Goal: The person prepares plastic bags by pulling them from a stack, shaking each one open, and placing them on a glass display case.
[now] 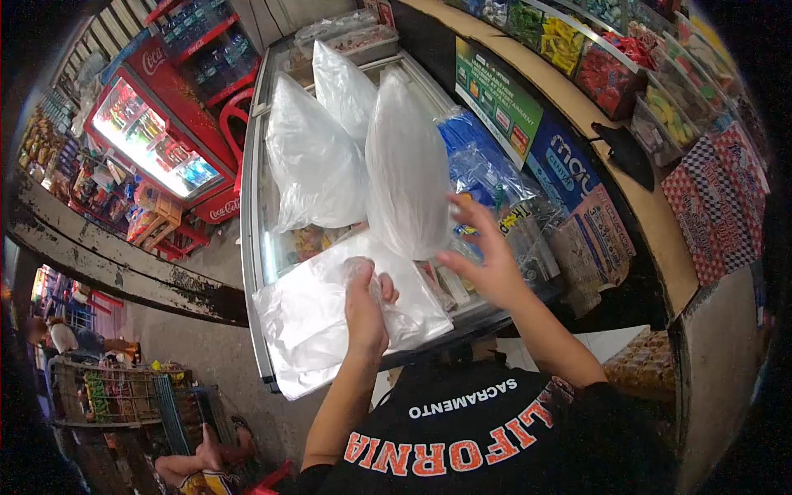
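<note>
My left hand (366, 312) is closed around a bunched piece of clear plastic bag, low over a stack of flat, shiny plastic bags (301, 330) at the near edge of the glass-topped freezer (262, 239). Just right of a tall, puffed-out translucent bag (407, 169), my right hand (487, 256) is open, thumb and fingers apart. Two more puffed bags stand behind it, a wide one (313, 161) on the left and a narrower one (345, 87) farther back.
Blue plastic packs (483, 153) lie along the freezer's right side. Clear tubs (359, 41) sit at its far end. A wooden ledge with candy containers (606, 74) curves along the right. A lit red drinks fridge (157, 136) stands left; a seated person's legs (202, 462) show lower left.
</note>
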A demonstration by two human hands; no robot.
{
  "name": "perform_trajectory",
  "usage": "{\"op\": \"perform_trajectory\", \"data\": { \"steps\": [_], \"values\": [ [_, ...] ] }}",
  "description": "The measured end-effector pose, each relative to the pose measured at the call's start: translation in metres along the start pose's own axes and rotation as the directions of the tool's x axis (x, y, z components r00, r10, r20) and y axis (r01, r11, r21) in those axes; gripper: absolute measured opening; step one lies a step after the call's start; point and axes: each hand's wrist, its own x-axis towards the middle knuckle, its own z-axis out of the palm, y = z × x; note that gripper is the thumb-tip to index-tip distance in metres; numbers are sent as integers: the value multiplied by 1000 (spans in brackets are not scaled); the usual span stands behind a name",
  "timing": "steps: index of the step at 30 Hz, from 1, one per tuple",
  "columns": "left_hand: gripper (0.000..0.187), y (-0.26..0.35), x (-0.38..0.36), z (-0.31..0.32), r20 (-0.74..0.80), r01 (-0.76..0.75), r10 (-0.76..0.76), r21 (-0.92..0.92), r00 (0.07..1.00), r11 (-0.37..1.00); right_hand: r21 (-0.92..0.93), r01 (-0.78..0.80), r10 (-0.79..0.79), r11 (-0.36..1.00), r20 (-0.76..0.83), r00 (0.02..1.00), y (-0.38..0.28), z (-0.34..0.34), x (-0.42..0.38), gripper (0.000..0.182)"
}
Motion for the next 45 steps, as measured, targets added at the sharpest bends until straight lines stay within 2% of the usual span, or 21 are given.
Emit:
{"op": "perform_trajectory", "data": {
  "steps": [3, 6, 8, 10, 15, 18, 21, 22, 26, 27, 29, 31, 33, 34, 35, 36, 37, 39, 41, 43, 45],
  "values": [
    [14, 26, -17, 22, 114, -137, 140, -35, 984, 990, 310, -63, -31, 949, 288, 957, -27, 15, -10, 69],
    [10, 36, -23, 28, 324, -556, 457, 381, 829, 739, 374, -141, 16, 917, 317, 948, -19, 33, -17, 54],
    [11, 39, -25, 24, 305, -489, 394, 362, 867, 794, 462, -357, 223, 812, 320, 921, -23, 33, -20, 27],
    [12, 47, -29, 16, 261, -338, 248, 394, 933, 855, 429, -334, 236, 839, 267, 934, -25, 30, -19, 21],
    [13, 50, -23, -3, 251, -354, 274, 377, 928, 856, 361, -225, 199, 905, 108, 974, -25, 25, -17, 13],
    [29, 53, -21, -10, 298, 15, 29, -146, 954, 989, 374, -123, 126, 919, 16, 992, -20, 28, -16, 14],
    [29, 46, -4, -11, 371, 56, -75, 61, 926, 997, 412, -117, 131, 904, -6, 991, -27, 34, -16, 14],
    [27, 37, -4, -2, 465, -180, 74, 188, 882, 966, 410, -114, 129, 905, -10, 992, -25, 35, -16, 14],
    [21, 12, -13, 18, 443, -400, 276, 216, 853, 891, 64, -14, 13, 998, 17, 1000, -26, 38, -20, 18],
    [21, 13, -15, 17, 443, -401, 279, 210, 852, 891, -23, 4, -4, 1000, 1, 1000, -29, 38, -20, 21],
    [16, 19, -17, 14, 95, -124, 127, -33, 987, 992, 97, 66, -51, 993, -145, 988, -13, 43, -18, 25],
    [14, 17, 1, -5, -103, -104, 77, -290, 992, 951, 592, -114, 317, 798, -250, 915, -13, 30, -10, 23],
    [13, 25, 22, -46, 595, 270, 79, -474, 800, 838, 773, -169, 427, 611, -142, 893, -19, 8, -3, 25],
    [9, 28, 25, -55, 646, 300, -34, -307, 762, 903, 901, -213, 503, 378, -7, 864, -20, -3, 0, 26],
    [9, 33, 20, -53, 648, 300, -35, -304, 761, 904, 902, -210, 502, 377, -9, 865, -15, -14, 0, 26],
    [11, 40, 12, -49, 559, 32, -64, 67, 826, 997, 944, -222, 366, 246, 121, 923, -9, -25, 0, 27],
    [15, 45, 8, -47, 464, -199, -39, 452, 885, 870, 960, -256, 202, 113, 230, 952, -6, -32, 2, 28],
    [24, 51, 17, -60, 511, -305, 20, 482, 860, 821, 960, -275, 163, 59, 262, 951, -7, -35, 7, 25],
    [20, 58, 19, -64, 197, -121, 67, 277, 978, 953, 958, -282, 128, 53, 273, 953, -10, -35, 12, 27],
    [10, 60, 22, -62, 193, -191, 161, 147, 968, 971, 951, -308, 97, 17, 305, 947, -3, -32, 11, 22],
    [13, 64, 19, -53, 370, -88, 231, -364, 900, 927, 943, -333, 66, -22, 333, 941, -2, -28, 9, 21]
  ]
}}
